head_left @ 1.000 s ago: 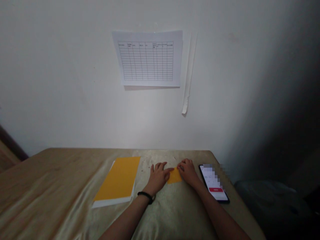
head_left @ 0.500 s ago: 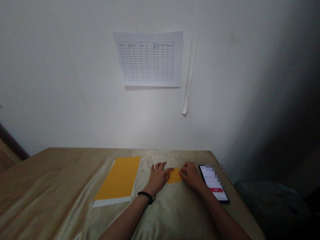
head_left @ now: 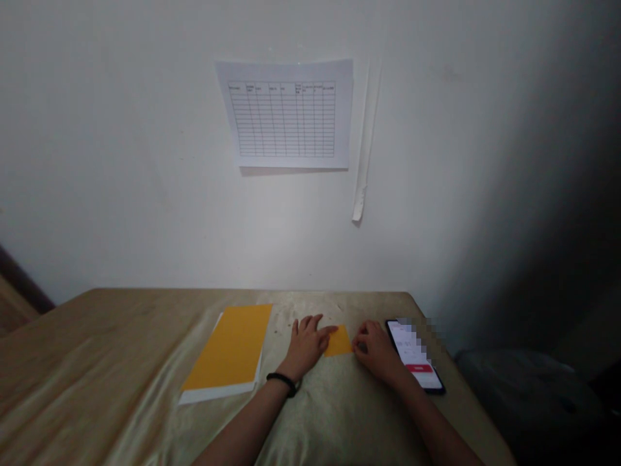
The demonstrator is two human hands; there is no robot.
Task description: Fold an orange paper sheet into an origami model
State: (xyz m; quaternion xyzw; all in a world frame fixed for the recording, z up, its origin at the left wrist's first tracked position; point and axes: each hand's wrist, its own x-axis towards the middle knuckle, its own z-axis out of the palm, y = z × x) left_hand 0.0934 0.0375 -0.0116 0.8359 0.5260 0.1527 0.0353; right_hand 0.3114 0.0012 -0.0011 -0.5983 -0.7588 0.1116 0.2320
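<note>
A small orange-yellow square of paper (head_left: pixel 339 343) lies on the cloth between my two hands. My left hand (head_left: pixel 306 342), a black band at its wrist, has its fingers spread, with the index finger and thumb resting on the paper's left side. At the lower right corner of the square, my right hand (head_left: pixel 376 349) has its fingers curled in a pinch. Its fingertips partly hide that edge. To the left lies a stack of larger yellow sheets (head_left: pixel 230 346) with white paper showing beneath.
A phone (head_left: pixel 412 349) with a lit screen lies right of my right hand. The satin cloth (head_left: pixel 121 362) covers the table and is creased at the left. On the wall behind hang a printed table sheet (head_left: pixel 286 116) and a loose white strip (head_left: pixel 363 155).
My right hand has slid slightly down and right along the paper's right edge, uncovering more of it. My left hand stays in place.
</note>
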